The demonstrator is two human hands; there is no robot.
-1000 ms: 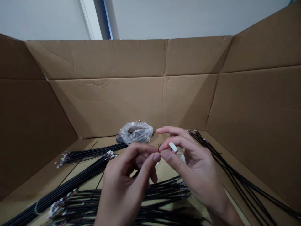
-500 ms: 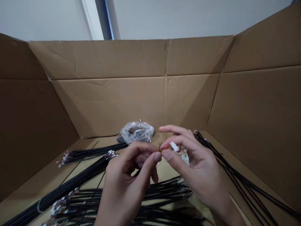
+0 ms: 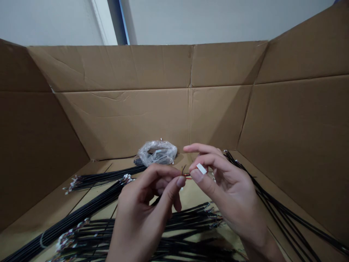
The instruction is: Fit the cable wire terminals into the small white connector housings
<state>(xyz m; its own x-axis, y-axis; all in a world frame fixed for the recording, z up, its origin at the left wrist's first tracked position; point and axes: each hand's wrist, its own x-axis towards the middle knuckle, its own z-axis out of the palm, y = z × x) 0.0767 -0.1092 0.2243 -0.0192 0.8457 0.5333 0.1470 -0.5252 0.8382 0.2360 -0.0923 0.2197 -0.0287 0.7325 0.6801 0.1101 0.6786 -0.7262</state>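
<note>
Left hand, centre of frame: thumb and index finger closed in a tight pinch on thin wires, remaining fingers curled in; a dark strip shows in the palm, mostly hidden. Short dark wire ends stand up just above the pinch. Right hand, just right of it: thumb and index finger brought together at a white plastic connector, exact grip partly covered; other fingers raised, loosely spread. Wires span the narrow gap between the two hands, a red one among them, slightly right of centre. Below, lower centre: loose black cables, ends stripped to coloured wires. Left of the hands: a banded black cable bundle running to the lower left corner; above it, a smaller cable bundle with white connectors at its left end. Beyond, mid-frame: clear plastic bag, crumpled, near the rear cardboard wall. Right side: long black cables, slanting to the lower right.
</note>
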